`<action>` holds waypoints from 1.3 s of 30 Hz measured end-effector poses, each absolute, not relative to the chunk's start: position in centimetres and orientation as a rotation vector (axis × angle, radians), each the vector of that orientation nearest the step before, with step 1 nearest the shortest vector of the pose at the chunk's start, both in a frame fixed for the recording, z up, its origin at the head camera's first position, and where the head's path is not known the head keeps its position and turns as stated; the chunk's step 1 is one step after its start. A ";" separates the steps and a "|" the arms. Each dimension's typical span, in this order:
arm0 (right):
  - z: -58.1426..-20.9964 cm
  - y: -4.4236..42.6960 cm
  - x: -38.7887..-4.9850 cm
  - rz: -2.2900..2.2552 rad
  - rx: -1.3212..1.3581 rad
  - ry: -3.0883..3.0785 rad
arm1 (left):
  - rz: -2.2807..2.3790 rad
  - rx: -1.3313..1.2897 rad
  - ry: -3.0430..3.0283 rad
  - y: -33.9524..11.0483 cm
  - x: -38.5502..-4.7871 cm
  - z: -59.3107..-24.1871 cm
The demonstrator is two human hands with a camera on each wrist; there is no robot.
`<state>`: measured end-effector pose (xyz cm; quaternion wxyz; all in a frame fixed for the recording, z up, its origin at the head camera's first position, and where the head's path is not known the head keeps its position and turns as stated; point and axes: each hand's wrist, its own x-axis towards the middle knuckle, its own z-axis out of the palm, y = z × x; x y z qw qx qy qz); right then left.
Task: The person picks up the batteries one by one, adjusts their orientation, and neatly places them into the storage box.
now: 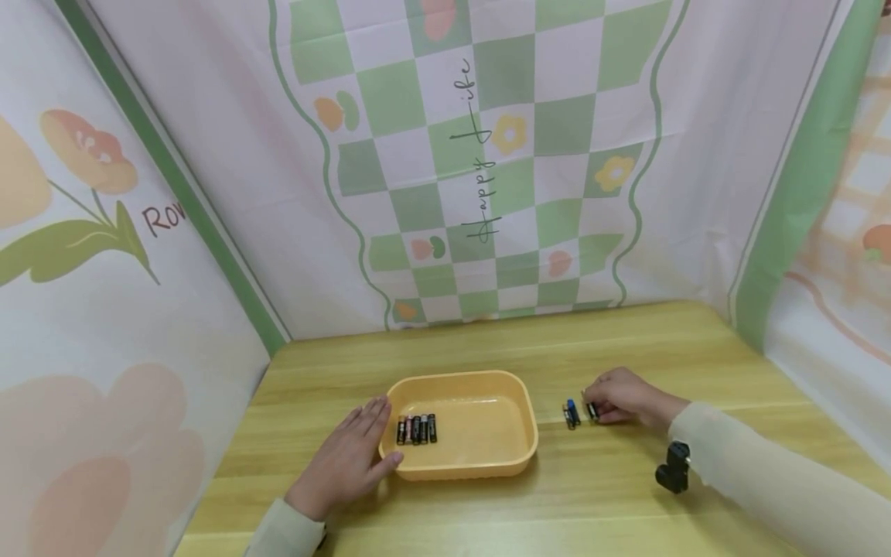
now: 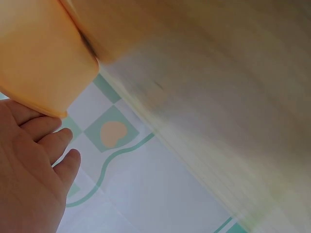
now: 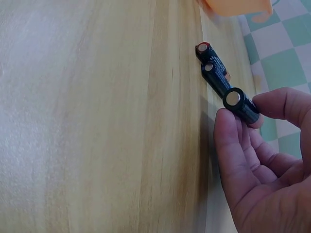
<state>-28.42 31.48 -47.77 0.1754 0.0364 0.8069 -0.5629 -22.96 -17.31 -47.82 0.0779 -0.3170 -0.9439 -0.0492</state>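
A yellow-orange tray [image 1: 480,469] stands on the table, with a row of several batteries [image 1: 416,429] lying side by side at its left end. My left hand [image 1: 344,456] rests against the tray's left wall, fingers straight; the left wrist view shows that hand [image 2: 36,155] touching the tray's rim [image 2: 43,110]. To the right of the tray, my right hand [image 1: 623,398] pinches a dark battery [image 1: 592,411] between thumb and fingers. In the right wrist view the hand [image 3: 265,170] holds this battery [image 3: 242,106] beside two more batteries [image 3: 214,73] on the table.
The wooden table [image 1: 599,495] ends at a patterned curtain [image 1: 480,155] behind, with printed cloth on both sides. A black device [image 1: 673,467] sits at my right wrist. One corner of the tray [image 3: 238,6] shows at the top of the right wrist view.
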 end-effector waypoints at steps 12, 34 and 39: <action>-47.3 31.4 -28.7 -1.668 0.106 2.192 | -0.142 -0.948 -2.809 -17.4 -23.0 -48.0; -45.9 30.7 -28.7 -1.719 0.103 2.079 | -0.089 -0.944 -2.797 -17.2 -23.1 -47.9; -45.7 30.6 -28.8 -1.725 0.089 2.075 | -0.097 -0.937 -2.812 -17.2 -23.0 -47.9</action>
